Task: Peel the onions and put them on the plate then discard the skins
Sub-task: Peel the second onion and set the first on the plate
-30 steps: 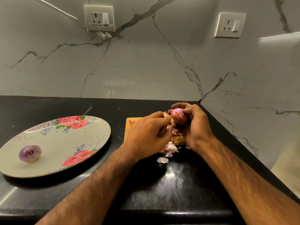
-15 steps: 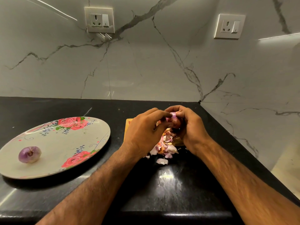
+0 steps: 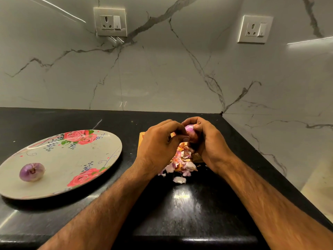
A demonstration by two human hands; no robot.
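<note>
Over the cutting board [image 3: 140,141]: we are holding an onion [image 3: 190,132] between both hands, which are close together.
Right hand [image 3: 211,143]: we are cupping the onion from the right, with our fingers curling over its top.
Left hand [image 3: 158,144]: we are pinching at the onion's left side with thumb and fingertips.
Onion in hand: it is showing glossy pink-purple at the top and reddish-brown lower down.
Skins [image 3: 182,164]: pink, white and orange scraps are lying piled under our hands, spilling onto the black counter [image 3: 198,204].
Plate [image 3: 100,156]: one peeled purple onion [image 3: 32,171] is sitting near its left edge, well apart from our hands.
</note>
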